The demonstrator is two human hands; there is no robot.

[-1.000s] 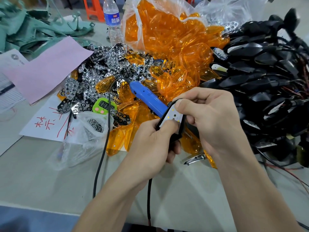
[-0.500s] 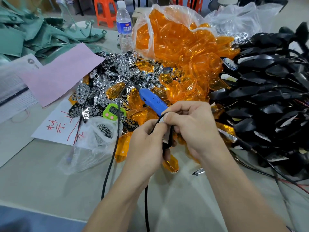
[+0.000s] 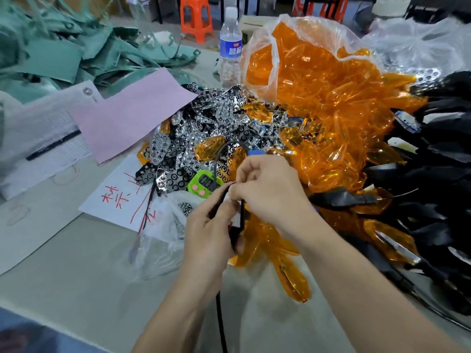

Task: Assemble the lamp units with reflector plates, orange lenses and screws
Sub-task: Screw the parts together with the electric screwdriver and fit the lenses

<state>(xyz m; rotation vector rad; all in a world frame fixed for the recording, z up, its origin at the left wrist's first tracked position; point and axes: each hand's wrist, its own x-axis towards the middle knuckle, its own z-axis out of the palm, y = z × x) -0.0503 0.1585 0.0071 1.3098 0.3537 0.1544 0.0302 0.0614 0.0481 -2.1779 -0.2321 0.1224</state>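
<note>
Both left hand [image 3: 206, 235] and right hand [image 3: 270, 192] pinch lamp unit [image 3: 237, 229]; clear bag [image 3: 273, 48] holds orange lenses [image 3: 308, 75]

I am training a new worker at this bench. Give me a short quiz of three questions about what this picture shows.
1. True or false: the water bottle lies on its side.
2. What do the left hand and the right hand hold together? A) a black lamp unit B) a hammer C) a cup
3. Fill in: the heap of black housings lies to the person's ____.
Key: 1 false, it stands upright; 2 A; 3 right.
</note>
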